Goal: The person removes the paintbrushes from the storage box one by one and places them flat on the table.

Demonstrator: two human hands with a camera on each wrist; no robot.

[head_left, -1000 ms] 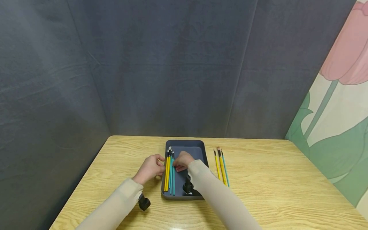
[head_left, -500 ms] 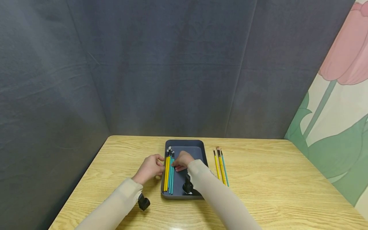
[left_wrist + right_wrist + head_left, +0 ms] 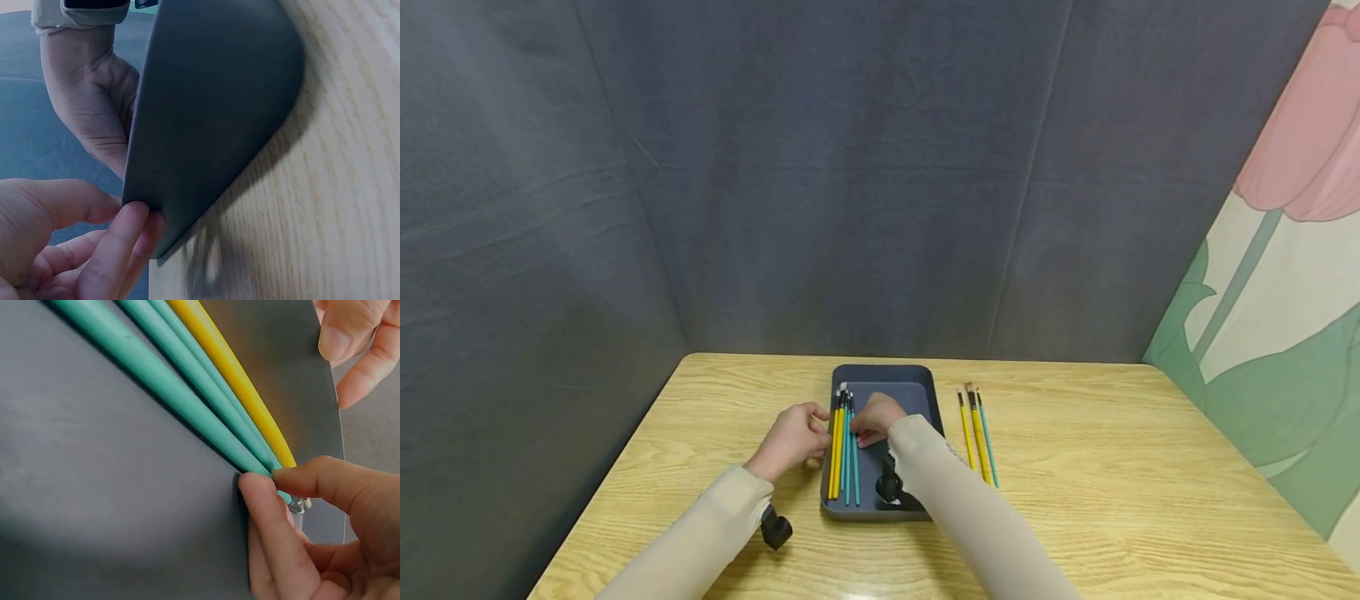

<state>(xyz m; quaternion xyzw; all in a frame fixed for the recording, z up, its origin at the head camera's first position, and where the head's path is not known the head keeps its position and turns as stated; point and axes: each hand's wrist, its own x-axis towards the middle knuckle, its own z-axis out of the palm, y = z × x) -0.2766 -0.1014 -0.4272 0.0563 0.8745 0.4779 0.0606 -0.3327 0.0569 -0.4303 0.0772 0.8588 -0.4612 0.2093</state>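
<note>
A dark grey tray (image 3: 887, 387) lies on the table with several paintbrushes along its left side, bristles pointing away. Inside it, my right hand (image 3: 878, 417) pinches a teal paintbrush (image 3: 169, 403) between thumb and index finger near the bristle end. Other teal brushes (image 3: 206, 384) and a yellow paintbrush (image 3: 250, 394) lie beside it in the right wrist view. My left hand (image 3: 790, 437) holds the tray's left rim; in the left wrist view its thumb and fingertips (image 3: 134, 215) meet at the edge. Most bristle tips are hidden by the right hand in the right wrist view.
Right of the tray, two yellow paintbrushes (image 3: 979, 437) and a teal one (image 3: 988, 442) lie on the wooden table (image 3: 1112, 467), partly behind the right sleeve. A dark curtain (image 3: 850, 183) hangs behind the table. A flower-patterned panel (image 3: 1285, 333) stands at the right.
The pinched teal brush first shifted left against its neighbour, then back right, with its near end now swung slightly right. The left hand and the tray have stayed in place.
</note>
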